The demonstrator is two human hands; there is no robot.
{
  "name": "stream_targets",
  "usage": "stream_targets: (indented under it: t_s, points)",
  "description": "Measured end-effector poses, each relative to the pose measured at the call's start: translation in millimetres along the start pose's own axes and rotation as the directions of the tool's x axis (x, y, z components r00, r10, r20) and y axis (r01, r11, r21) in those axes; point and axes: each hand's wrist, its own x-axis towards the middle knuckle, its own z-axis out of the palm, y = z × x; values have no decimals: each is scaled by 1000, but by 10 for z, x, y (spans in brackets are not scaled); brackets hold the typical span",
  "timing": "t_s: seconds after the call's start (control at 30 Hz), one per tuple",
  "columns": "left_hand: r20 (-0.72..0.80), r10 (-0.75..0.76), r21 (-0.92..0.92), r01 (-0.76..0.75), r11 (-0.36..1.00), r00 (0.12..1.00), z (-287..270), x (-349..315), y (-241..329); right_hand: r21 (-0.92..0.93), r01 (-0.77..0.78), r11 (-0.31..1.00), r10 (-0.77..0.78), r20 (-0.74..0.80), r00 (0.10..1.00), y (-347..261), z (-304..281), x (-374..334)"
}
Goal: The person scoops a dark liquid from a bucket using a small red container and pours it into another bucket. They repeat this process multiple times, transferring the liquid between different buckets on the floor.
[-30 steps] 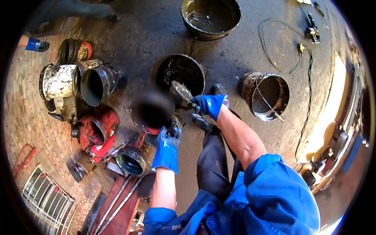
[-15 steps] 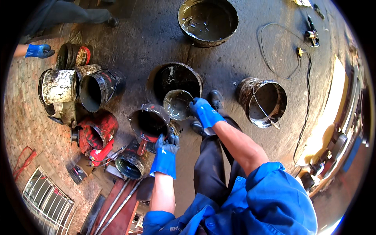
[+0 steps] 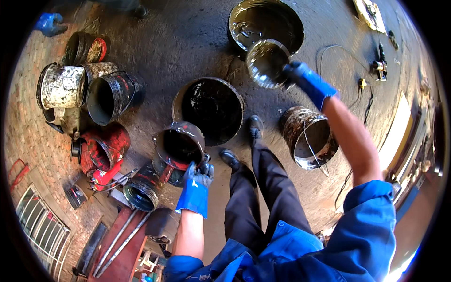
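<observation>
My left hand [image 3: 199,179], in a blue glove with blackened fingers, is closed on the lower rim of a dark grimy bucket [image 3: 182,128]. The bucket is tilted with its mouth facing up, red showing along its lower rim. My right hand [image 3: 300,77], also in a blue glove, reaches far forward and grips a small round metal basin [image 3: 252,60] by its right edge; both are blurred. The basin overlaps the near rim of a large tub [image 3: 300,23] with murky brown liquid. Between my hands stands a wide black tub [image 3: 176,101] with a dark, wet-looking inside.
At right a stained bucket [image 3: 293,136] with a wire handle lies tilted. On the left are a black bucket [image 3: 123,94], a white-smeared bucket [image 3: 63,94], a red bucket [image 3: 112,138] and a fire extinguisher [image 3: 107,175]. Another person's gloved hand [image 3: 50,24] shows at upper left. A cable [image 3: 324,54] lies beyond.
My right hand has swung the small basin forward and right, from above the wide black tub to the large far tub. My left hand stays on the bucket's rim.
</observation>
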Motion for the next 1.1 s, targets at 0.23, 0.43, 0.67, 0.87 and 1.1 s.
stream_targets:
  t_s: [0.23,0.43,0.67,0.87,1.1]
  points:
    - [117,-96,2,96,995,989,8,191,-66,-664,390,639,-529,-11,848,-753,-848,980]
    - [60,-151,-101,157,982,987,-77,401,-160,-961,-20,275,-580,-182,794,-1108,-589,1261]
    - [-164,-46,-69,35,997,985,-132,434,-228,-992,55,109,-258,26,966,-798,-210,1345]
    - [-121,-65,-66,57,996,991,-143,457,-390,-955,81,285,-88,58,994,-631,-175,1538]
    - [-174,-64,-106,46,993,983,-164,413,-382,-870,275,408,-142,237,961,-414,-95,1778]
